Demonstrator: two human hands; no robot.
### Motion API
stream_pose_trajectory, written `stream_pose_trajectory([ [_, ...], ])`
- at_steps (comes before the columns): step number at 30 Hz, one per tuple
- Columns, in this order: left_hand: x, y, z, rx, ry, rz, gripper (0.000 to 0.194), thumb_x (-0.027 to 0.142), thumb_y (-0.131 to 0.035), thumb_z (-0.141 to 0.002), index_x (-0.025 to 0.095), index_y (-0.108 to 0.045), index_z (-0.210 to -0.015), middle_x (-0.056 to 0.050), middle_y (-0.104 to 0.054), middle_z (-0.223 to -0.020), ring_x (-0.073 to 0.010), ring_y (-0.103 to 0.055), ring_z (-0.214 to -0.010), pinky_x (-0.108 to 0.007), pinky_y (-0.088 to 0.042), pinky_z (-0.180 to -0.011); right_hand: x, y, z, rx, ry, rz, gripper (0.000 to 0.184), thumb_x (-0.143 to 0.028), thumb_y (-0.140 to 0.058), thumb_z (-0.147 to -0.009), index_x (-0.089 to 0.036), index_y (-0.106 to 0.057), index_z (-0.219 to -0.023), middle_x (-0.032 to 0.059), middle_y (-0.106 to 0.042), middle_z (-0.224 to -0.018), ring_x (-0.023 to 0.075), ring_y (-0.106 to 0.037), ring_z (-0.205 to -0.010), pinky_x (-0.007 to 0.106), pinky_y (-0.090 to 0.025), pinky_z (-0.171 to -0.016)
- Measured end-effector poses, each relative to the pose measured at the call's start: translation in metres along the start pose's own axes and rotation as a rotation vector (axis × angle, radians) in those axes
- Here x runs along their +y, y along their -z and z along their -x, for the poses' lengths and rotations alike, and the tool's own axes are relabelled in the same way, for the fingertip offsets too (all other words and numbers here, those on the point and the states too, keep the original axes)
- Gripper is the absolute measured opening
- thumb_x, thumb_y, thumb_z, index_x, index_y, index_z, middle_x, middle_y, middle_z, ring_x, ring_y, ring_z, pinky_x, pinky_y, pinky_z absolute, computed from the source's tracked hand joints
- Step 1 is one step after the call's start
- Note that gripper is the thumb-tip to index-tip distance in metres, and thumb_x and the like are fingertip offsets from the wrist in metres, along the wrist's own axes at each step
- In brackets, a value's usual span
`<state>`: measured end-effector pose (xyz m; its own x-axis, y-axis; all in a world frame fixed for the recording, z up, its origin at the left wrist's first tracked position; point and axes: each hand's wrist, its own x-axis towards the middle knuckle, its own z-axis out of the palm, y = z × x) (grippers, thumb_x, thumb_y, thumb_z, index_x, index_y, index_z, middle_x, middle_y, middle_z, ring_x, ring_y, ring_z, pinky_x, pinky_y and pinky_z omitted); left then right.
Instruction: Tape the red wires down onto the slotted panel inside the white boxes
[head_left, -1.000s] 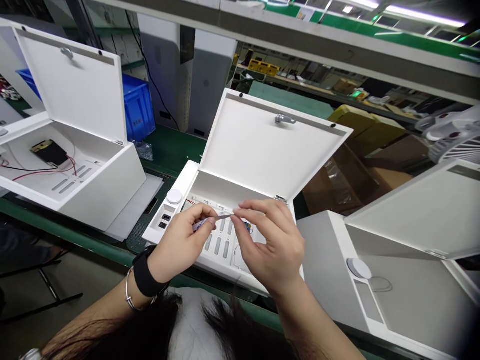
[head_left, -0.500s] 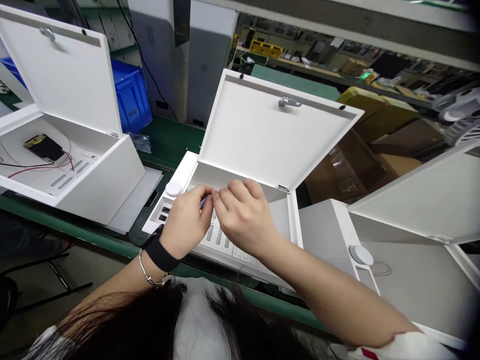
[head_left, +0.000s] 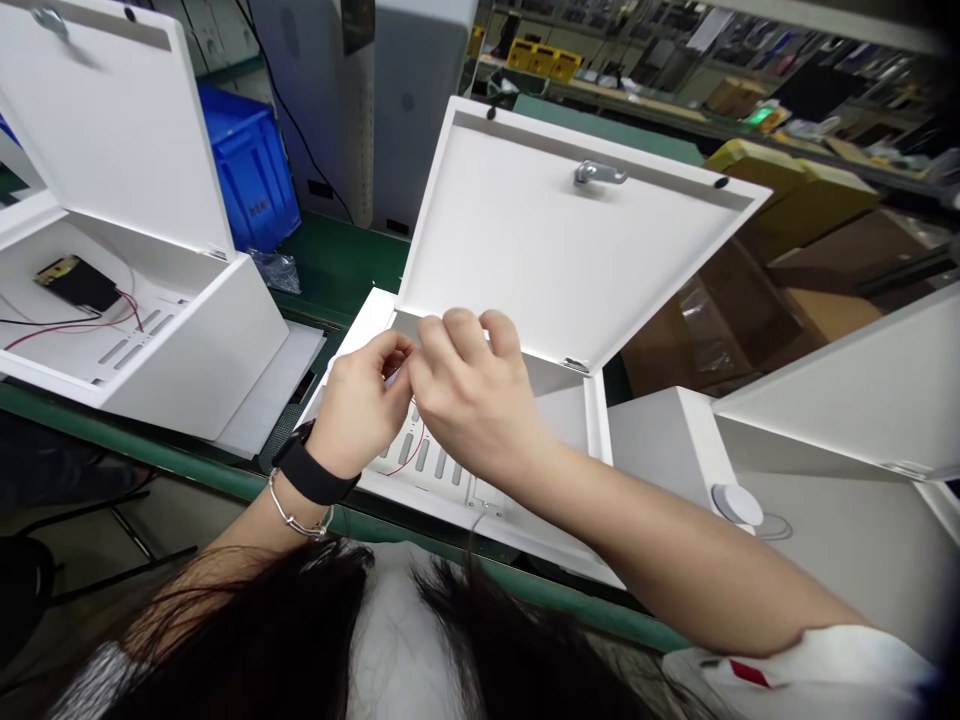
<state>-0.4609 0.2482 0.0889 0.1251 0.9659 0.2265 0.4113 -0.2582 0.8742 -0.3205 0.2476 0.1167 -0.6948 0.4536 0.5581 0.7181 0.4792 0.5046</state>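
Observation:
Both my hands are raised over the white box (head_left: pixel 598 425), whose lid (head_left: pixel 517 240) stands propped up behind them. My left hand (head_left: pixel 364 400) is closed, thumb and forefinger pinched together. Against its fingertips press those of my right hand (head_left: pixel 476 395), also curled in a pinch. Whatever lies between them is too small and too covered to name. Just below the fingers a thin red wire (head_left: pixel 414 455) droops towards the slotted floor of the box; its upper end is hidden by my hands.
Another open white box (head_left: pixel 217 350) to the left holds a black module (head_left: pixel 79 285) with wires. A third white box (head_left: pixel 652 440) stands at the right. Behind are a blue bin (head_left: pixel 251 170) and cardboard boxes (head_left: pixel 817 320). The green bench edge (head_left: pixel 187 465) runs in front.
Both hands have risen a little, still pinched together. The red wire now shows beneath them, and the bit of blue between the fingers is out of sight. The camera view has shifted slightly.

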Motion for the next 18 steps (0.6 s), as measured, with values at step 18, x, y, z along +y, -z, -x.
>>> stream_pose_trajectory([
  [18,-0.023,0.062,0.048,0.220,0.359,0.901,0.029,0.015,-0.064,-0.084,0.021,-0.061,-0.112,-0.008,-0.065,-0.099,-0.0139,-0.061,-0.076,-0.027,-0.054,-0.064,-0.085,-0.212,0.102,-0.854,-1.304,-1.565,0.009,-0.017,-0.075,-0.065,-0.016,-0.069,-0.072,0.0024,-0.071,-0.072,0.0133,-0.062,-0.063,0.024,-0.049,-0.056],
])
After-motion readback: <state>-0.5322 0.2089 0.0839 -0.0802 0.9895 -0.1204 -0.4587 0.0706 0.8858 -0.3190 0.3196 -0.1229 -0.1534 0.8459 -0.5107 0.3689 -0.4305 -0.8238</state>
